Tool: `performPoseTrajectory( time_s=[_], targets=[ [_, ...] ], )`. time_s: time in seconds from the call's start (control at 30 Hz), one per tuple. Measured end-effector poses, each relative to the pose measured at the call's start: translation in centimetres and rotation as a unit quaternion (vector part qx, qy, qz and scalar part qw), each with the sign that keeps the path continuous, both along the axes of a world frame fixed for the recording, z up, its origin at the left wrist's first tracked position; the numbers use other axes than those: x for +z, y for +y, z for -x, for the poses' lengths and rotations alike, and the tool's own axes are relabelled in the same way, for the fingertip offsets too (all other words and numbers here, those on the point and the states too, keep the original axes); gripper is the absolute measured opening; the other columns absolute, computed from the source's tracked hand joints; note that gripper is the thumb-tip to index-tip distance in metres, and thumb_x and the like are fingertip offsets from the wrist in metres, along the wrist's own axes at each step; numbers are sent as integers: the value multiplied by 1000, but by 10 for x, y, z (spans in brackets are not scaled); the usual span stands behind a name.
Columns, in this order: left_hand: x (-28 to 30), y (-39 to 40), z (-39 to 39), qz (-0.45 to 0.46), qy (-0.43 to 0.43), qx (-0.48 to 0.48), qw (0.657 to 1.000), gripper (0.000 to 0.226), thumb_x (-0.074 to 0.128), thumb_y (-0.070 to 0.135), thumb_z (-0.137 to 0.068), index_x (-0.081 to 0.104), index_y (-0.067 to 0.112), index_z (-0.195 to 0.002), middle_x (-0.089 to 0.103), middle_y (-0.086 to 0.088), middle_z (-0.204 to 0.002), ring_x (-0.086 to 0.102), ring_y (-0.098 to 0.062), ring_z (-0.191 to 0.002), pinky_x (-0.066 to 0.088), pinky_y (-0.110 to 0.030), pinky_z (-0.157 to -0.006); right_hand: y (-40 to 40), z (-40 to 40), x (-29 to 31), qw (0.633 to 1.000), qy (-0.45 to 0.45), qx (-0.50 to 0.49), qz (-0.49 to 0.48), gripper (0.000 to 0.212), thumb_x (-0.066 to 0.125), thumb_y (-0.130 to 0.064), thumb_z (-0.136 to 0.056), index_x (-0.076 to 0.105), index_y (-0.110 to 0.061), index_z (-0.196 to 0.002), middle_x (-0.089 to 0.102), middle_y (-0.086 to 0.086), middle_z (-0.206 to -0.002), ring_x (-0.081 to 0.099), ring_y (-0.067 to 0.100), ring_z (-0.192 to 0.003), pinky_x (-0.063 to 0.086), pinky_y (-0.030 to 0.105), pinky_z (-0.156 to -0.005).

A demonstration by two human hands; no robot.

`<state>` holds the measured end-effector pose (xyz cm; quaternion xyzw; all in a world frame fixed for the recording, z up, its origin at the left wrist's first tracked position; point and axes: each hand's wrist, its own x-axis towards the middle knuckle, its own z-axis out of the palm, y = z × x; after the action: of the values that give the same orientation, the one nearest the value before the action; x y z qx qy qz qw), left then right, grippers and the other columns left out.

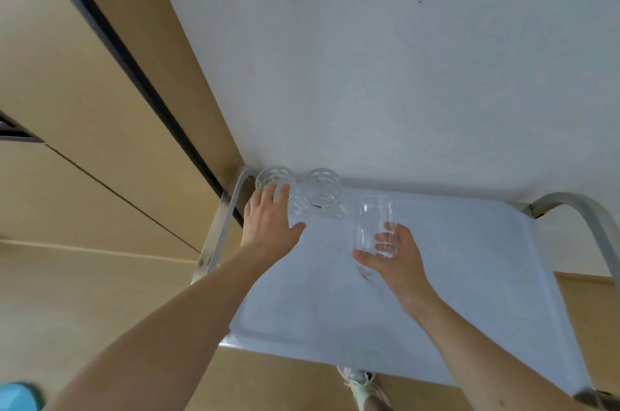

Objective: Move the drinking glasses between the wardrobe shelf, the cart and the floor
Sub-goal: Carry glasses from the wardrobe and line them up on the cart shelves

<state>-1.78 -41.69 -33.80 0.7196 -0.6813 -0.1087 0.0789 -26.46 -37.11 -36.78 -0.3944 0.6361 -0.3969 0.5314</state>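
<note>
A white cart top (453, 293) fills the lower middle of the head view. Two patterned clear glasses stand at its far left corner: one (273, 177) against the corner and a second (322, 189) just right of it. My left hand (268, 222) reaches to the corner glass, fingers spread and touching its side; whether it grips is unclear. My right hand (392, 256) is closed around the lower part of a smooth clear glass (372, 226), held tilted just above the cart top.
Metal cart handles rise at the left (218, 236) and right (577, 209). A white wall (402, 58) stands behind the cart, wooden wardrobe panels (84, 108) to the left. Beige floor (100, 293), a shoe (362, 383) and a blue object (16, 397) lie below.
</note>
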Motion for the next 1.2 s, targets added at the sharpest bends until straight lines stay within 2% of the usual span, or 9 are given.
performPoseTrajectory(
  time_s=[0.2, 0.53, 0.67, 0.77, 0.93, 1.0, 1.07, 1.2],
  targets=[
    [-2, 61, -30, 19, 27, -15, 999, 82, 68, 52, -88, 29, 20, -153, 35, -7, -158, 23, -31, -149, 28, -46, -120, 57, -38, 6, 1000, 7, 2, 13, 84, 98, -19, -60, 49, -25, -128, 61, -2, -115, 62, 18, -107, 53, 37, -96],
    [-41, 156, -49, -36, 78, -20, 996, 80, 61, 53, -93, 25, 22, -156, 27, -8, -163, 17, -31, -152, 24, -47, -122, 142, -77, -1, 999, 34, 20, -20, 80, 97, -23, -63, 48, -29, -126, 60, -2, -118, 61, 16, -109, 53, 32, -91],
    [-63, 193, -44, -63, 100, -6, 993, 78, 61, 50, -94, 26, 19, -157, 26, -10, -163, 16, -32, -152, 23, -48, -122, 172, -82, -15, 998, 39, 40, -42, 81, 96, -23, -66, 47, -27, -130, 59, -3, -120, 60, 15, -111, 49, 17, -75],
    [-79, 223, -40, -75, 109, 3, 991, 77, 62, 48, -94, 28, 18, -157, 27, -11, -163, 17, -32, -152, 22, -47, -123, 194, -83, -30, 996, 37, 51, -58, 80, 95, -23, -66, 47, -29, -130, 58, -4, -120, 60, 14, -112, 49, 13, -70],
    [-106, 271, -31, -88, 110, 19, 990, 74, 65, 44, -93, 35, 16, -154, 33, -11, -160, 22, -32, -149, 26, -47, -120, 233, -76, -59, 995, 12, 62, -80, 76, 97, -33, -60, 50, -38, -120, 58, -5, -121, 59, 12, -113, 49, 23, -77],
    [-120, 291, -25, -87, 113, 28, 989, 72, 67, 42, -91, 39, 15, -152, 37, -11, -158, 26, -33, -147, 28, -47, -119, 249, -70, -76, 995, 4, 65, -82, 74, 94, -37, -54, 53, -37, -114, 59, -1, -120, 61, 17, -114, 54, 33, -83],
    [-139, 309, -16, -86, 107, 28, 990, 71, 68, 41, -91, 41, 14, -150, 40, -12, -156, 30, -34, -145, 30, -48, -117, 264, -63, -95, 994, -6, 64, -85, 78, 94, -33, -51, 53, -30, -118, 61, 1, -119, 63, 21, -115, 55, 45, -96],
    [-181, 332, 1, -77, 101, 31, 991, 71, 69, 41, -90, 43, 15, -150, 40, -13, -156, 31, -35, -145, 32, -50, -116, 283, -50, -141, 994, 14, 83, -73, 74, 97, -21, -60, 52, -28, -118, 62, -1, -113, 63, 18, -110, 51, 45, -101]
  ],
)
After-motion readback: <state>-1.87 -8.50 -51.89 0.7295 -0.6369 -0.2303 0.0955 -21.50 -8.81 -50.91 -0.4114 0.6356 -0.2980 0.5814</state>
